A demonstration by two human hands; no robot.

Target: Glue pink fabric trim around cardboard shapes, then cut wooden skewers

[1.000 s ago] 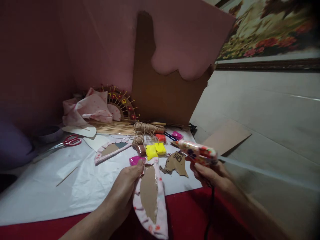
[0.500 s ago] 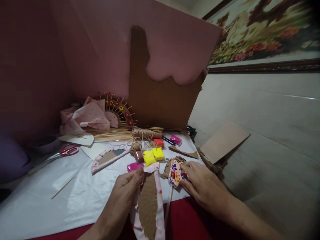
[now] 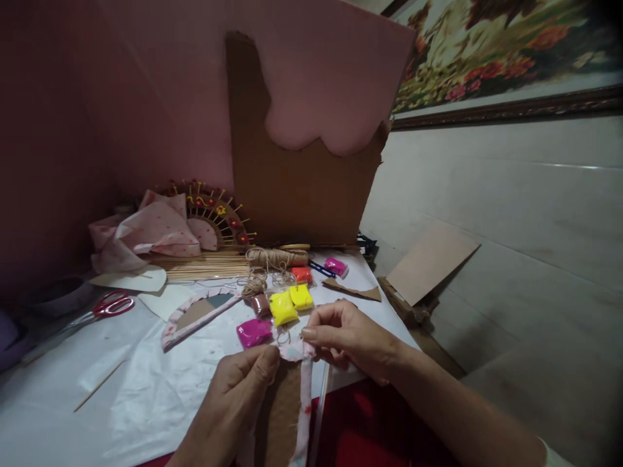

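Note:
My left hand point(image 3: 238, 392) grips the left side of a leaf-shaped cardboard piece point(image 3: 281, 415) edged with pink flowered fabric, thumb pressed near its tip. My right hand point(image 3: 348, 337) pinches the fabric at the tip point(image 3: 294, 350) between thumb and forefinger. The piece lies over the near edge of the white paper sheet point(image 3: 146, 383). A clear glue stick point(image 3: 321, 405) pokes out just under my right hand; the glue gun itself is hidden. Just beyond the tip lie a magenta clay pack point(image 3: 254, 332) and yellow clay packs point(image 3: 291, 303).
A second fabric-edged cardboard piece point(image 3: 195, 314), red scissors point(image 3: 104, 307), twine point(image 3: 272, 258), bamboo skewers point(image 3: 204, 266), pink cloth point(image 3: 150, 230) and a decorated fan point(image 3: 219, 217) sit farther back. A cardboard-and-pink-foam board point(image 3: 302, 130) stands behind. Cardboard scraps point(image 3: 428, 263) lie on the floor to the right.
My right hand brought the flowered glue gun down beside the cardboard piece, let it go, and now pinches the fabric at the tip. My left hand kept its grip.

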